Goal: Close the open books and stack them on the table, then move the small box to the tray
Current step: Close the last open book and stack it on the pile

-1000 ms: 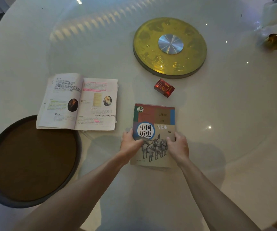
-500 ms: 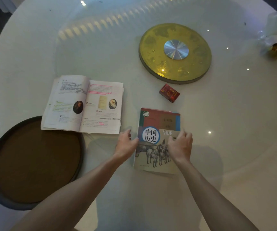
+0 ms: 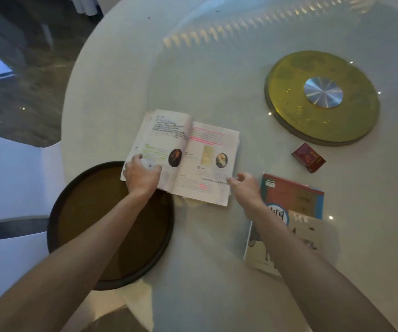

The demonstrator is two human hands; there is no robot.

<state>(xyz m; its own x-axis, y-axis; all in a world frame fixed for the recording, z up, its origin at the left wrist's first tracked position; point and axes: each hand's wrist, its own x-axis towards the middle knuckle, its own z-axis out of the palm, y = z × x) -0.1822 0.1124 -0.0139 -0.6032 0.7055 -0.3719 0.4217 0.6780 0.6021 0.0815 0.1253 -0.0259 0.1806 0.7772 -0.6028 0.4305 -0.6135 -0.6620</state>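
An open book [image 3: 188, 149] with two small portraits lies flat on the round table, its near left corner over the tray's rim. My left hand [image 3: 140, 174] rests on the book's lower left page, fingers curled on the paper. My right hand [image 3: 245, 188] hovers at the book's lower right corner, fingers apart and holding nothing. A closed history book [image 3: 298, 202] with a red and blue cover lies to the right, partly hidden by my right forearm. The small red box [image 3: 308, 158] sits beyond it. The round dark tray [image 3: 111, 279] is at the near left.
A gold turntable disc [image 3: 289, 92] with a silver hub sits at the back right. The pale round table [image 3: 217, 68] ends at the left, with dark floor and a white chair [image 3: 13, 178] beside it.
Both hands left the closed history book and moved left to the open book. The left hand landed on its left page. The view swung left.
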